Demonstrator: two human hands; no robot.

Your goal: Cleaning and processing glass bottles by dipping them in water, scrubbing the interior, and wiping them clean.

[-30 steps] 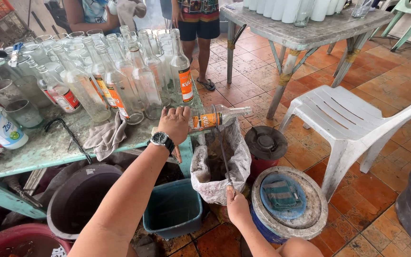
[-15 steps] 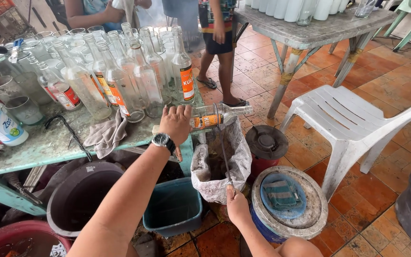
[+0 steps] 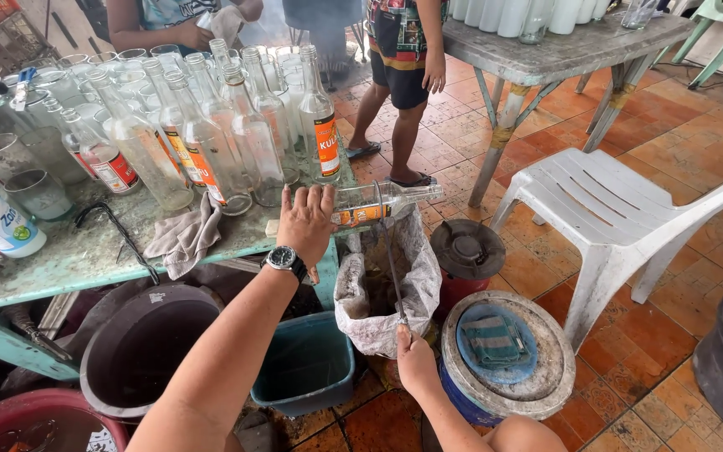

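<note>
So the left hand [image 3: 307,224] was wrapped around the base of a clear glass bottle [image 3: 382,202], fingers curled on it, holding it on its side right at the worktop [image 3: 85,259] edge. Its long axis ran sideways, neck pointing right, out over a white sack [image 3: 387,289] on the floor. The right hand [image 3: 416,368] was lower, fingers closed around a thin rod [image 3: 391,268] angled up toward the bottle. Upright bottles [image 3: 211,134] crowded behind; open room was only to the right, toward the white plastic chair [image 3: 621,226].
</note>
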